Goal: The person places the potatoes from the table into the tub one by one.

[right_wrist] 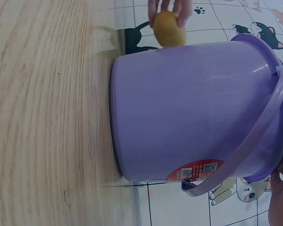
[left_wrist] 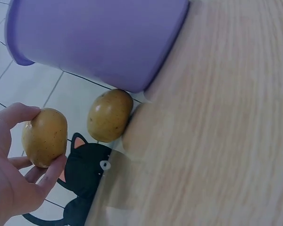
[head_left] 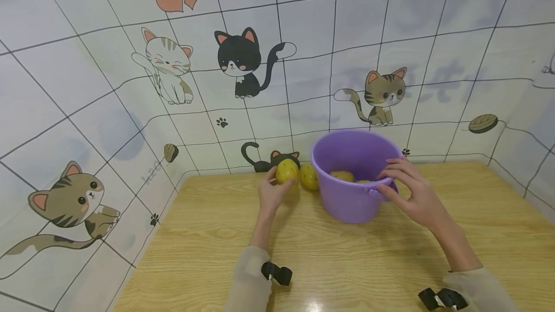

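Note:
My left hand (head_left: 270, 196) holds a yellow-brown potato (head_left: 287, 172) between thumb and fingers, just left of the bucket. The left wrist view shows this potato (left_wrist: 45, 137) gripped from the sides, above the tabletop. A second potato (head_left: 309, 178) lies on the table between the hand and the purple plastic bucket (head_left: 349, 202). The bucket stands upright, and more potatoes (head_left: 342, 175) show inside it; its near wall hides the rest. At the right, my right hand (head_left: 414, 196) grips the bucket's rim, fingers over the edge and thumb outside.
The wood-grain table (head_left: 208, 235) meets a wall (head_left: 303, 85) covered in cat-patterned tile sheeting, close behind the bucket and potatoes. The bucket's handle (right_wrist: 254, 134) hangs down along its outside, near a red label (right_wrist: 193, 170).

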Tool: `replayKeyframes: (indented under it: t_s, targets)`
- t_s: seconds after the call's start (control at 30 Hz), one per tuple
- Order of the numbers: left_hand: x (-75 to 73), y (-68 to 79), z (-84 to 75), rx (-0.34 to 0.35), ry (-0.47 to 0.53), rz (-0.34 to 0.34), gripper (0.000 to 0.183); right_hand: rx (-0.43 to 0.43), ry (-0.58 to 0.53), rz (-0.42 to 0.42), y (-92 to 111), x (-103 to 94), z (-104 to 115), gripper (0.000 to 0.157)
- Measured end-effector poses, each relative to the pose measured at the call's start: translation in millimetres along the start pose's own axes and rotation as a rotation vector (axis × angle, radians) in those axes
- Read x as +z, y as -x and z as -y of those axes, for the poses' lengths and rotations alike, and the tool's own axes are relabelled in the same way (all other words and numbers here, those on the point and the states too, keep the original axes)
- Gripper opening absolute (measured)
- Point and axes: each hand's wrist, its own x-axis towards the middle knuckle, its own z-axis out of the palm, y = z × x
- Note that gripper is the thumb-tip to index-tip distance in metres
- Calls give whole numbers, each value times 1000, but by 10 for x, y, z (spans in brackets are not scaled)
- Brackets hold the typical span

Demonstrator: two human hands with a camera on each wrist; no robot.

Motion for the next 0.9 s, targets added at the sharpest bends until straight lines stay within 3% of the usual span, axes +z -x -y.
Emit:
replayKeyframes:
  t_s: [0.3, 0.57, 0.73, 0.9]
  targets:
    - [-1, 38, -250, 35, 57, -40, 70, 11, 2, 4, -11, -9, -3, 20]
    - [12, 75, -474, 110, 141, -23, 71, 23, -2, 15, -12, -19, -4, 19]
    - [29, 114, -611, 170, 190, -1, 72, 0, -8, -1, -16, -4, -19, 25]
    - [61, 162, -760, 187, 234, 38, 72, -50, -24, -43, -30, 22, -39, 37]
